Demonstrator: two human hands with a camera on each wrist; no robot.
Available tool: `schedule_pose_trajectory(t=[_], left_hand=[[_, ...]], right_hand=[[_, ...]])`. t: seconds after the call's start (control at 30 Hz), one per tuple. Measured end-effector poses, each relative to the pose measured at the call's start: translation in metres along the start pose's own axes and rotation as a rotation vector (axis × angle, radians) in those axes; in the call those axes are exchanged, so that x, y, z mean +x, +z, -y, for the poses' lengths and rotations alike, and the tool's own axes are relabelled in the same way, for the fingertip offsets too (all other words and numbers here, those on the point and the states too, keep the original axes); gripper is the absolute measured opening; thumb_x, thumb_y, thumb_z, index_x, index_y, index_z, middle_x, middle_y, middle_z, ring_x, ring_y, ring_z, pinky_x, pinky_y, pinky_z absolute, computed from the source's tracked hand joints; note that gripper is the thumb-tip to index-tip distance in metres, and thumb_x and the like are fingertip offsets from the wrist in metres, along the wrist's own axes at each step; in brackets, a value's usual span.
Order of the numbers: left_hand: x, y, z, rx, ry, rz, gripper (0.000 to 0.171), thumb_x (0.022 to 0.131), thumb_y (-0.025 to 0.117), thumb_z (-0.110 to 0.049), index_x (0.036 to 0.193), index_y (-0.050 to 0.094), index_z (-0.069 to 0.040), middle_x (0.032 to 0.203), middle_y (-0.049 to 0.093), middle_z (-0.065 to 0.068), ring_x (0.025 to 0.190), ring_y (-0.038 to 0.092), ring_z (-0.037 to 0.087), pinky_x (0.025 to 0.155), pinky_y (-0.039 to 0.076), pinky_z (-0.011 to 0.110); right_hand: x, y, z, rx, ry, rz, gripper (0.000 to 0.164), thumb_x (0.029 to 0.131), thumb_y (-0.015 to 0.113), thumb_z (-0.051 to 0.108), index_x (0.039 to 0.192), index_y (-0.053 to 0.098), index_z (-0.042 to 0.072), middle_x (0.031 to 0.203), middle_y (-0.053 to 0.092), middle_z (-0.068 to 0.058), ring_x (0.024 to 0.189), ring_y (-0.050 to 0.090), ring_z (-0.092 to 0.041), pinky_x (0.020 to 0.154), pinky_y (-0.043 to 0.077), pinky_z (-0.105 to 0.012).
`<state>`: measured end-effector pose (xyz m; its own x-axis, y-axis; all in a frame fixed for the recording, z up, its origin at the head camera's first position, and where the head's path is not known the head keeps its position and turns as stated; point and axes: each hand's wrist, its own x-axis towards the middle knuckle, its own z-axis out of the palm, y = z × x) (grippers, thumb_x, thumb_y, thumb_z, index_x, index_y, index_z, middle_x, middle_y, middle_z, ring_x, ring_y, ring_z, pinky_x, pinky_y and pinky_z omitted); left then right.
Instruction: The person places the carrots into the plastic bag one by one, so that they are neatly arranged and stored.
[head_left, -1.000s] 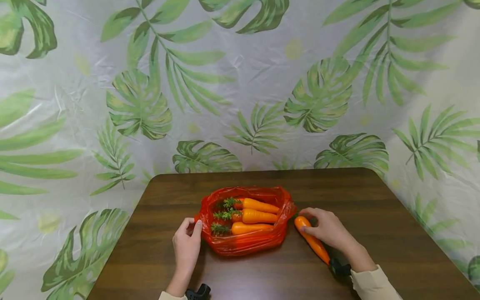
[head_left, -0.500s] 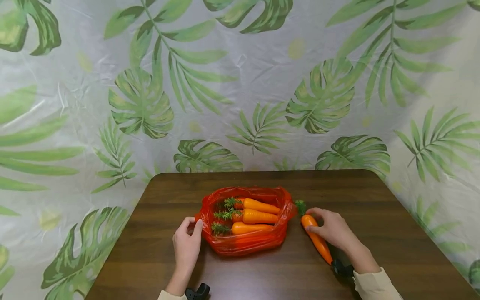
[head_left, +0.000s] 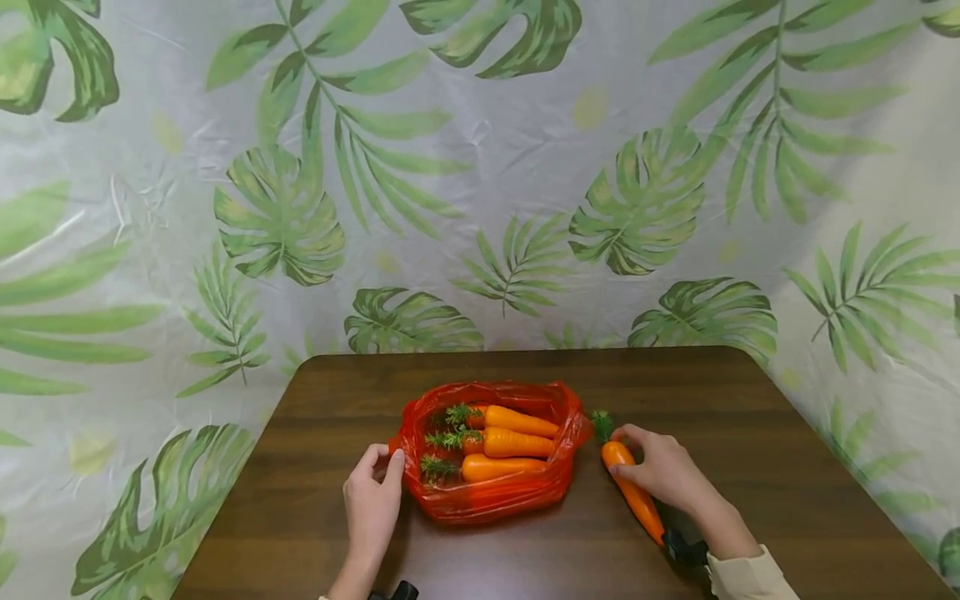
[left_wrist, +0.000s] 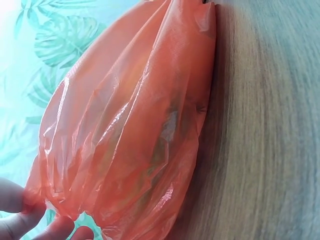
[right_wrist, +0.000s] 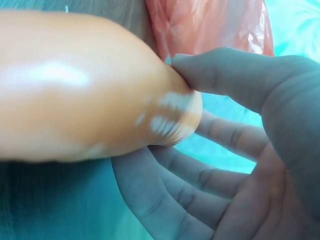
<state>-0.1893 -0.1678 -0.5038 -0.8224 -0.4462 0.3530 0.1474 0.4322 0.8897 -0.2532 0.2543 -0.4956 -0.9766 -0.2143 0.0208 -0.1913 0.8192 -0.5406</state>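
A red plastic bag lies with its mouth open toward me, several orange carrots with green tops inside. At its left end, my left hand pinches the bag's edge between thumb and fingers; the left wrist view has the fingertips on the gathered red plastic. To the right of the bag, a single carrot slants on the table, green top pointing away. My right hand holds it near the top, thumb and fingers on opposite sides. Up close, the carrot is smooth and shiny.
A dark brown wooden table with rounded far corners carries everything. Behind it hangs a leaf-patterned sheet. A black wrist device sits beside the lone carrot's lower end.
Over the last second my right hand has shifted the single carrot slightly right, away from the bag, and its green top has come into view. My left hand stays at the bag's edge.
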Motion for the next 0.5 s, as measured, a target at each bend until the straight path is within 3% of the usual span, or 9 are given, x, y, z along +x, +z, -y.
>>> schedule_pose_trajectory(t=[0.5], left_hand=[[0.0012,-0.0003,-0.0009,-0.009,0.014,-0.002,0.005,0.093,0.073,-0.013,0.091,0.070,-0.010,0.093,0.073,0.007,0.089,0.072,0.026,0.077,0.058,0.047]], right_hand=[[-0.0005,-0.0040,0.0022,0.025,-0.023,-0.041,0.039,0.082,0.082,0.029,0.117,0.065,0.022,0.103,0.070,-0.005,0.079,0.061,-0.016,0.063,0.047,-0.035]])
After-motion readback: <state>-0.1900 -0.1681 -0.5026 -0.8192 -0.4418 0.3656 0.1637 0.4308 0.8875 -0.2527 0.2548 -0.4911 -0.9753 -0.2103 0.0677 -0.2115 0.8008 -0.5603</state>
